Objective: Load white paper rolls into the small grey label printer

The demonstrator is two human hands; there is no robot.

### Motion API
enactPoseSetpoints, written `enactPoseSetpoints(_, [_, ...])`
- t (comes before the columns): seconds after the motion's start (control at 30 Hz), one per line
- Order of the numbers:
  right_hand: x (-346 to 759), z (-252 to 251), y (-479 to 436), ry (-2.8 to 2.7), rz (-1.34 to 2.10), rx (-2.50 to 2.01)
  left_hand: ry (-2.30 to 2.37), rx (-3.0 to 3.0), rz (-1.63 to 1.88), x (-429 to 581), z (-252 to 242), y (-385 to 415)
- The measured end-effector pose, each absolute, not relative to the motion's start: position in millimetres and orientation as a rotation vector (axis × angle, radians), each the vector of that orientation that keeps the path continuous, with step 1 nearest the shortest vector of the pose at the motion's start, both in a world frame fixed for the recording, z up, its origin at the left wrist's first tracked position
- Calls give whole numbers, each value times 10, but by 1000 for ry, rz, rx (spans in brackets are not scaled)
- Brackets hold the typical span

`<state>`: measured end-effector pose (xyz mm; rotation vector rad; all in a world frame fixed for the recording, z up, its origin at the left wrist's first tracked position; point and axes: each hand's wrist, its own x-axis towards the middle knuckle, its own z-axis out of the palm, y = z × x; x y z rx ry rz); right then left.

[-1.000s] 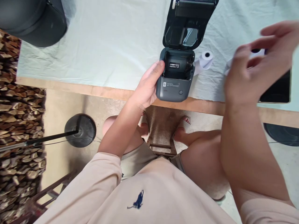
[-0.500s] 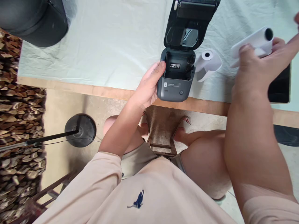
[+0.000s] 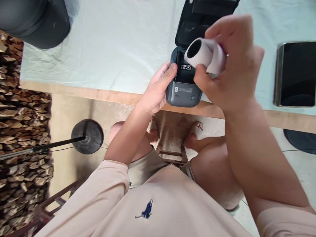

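A small dark grey label printer [image 3: 182, 93] stands at the table's near edge with its lid [image 3: 190, 23] swung up and open. My left hand [image 3: 158, 89] grips the printer's left side, thumb on its upper rim. My right hand [image 3: 229, 69] is closed around a white paper roll [image 3: 204, 54], holding it just above the printer's open compartment, hollow core facing left. The hand and roll hide most of the compartment.
A black phone [image 3: 295, 74] lies face up at the right on the pale cloth [image 3: 111, 42] covering the table. A dark round object [image 3: 37, 19] sits at the far left corner. Below the wooden table edge [image 3: 98, 95] are my knees, a stand base [image 3: 87, 136] and stacked firewood [image 3: 22, 131].
My right hand picked the paper roll up at the right and carried it left over the open printer. The second roll beside the printer is now hidden. The left hand stayed put.
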<state>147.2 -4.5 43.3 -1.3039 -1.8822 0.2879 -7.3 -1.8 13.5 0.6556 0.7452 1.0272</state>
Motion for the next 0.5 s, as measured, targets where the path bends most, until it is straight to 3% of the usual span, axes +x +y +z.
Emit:
enactPoseSetpoints(0.13, [1436,373,8,-2041,195,-1626,710,715,1011,-81,123,-27])
enactPoseSetpoints(0.5, [1438,272,-174,-2044,-23,-1312,764,674,1042,-116,79,-3])
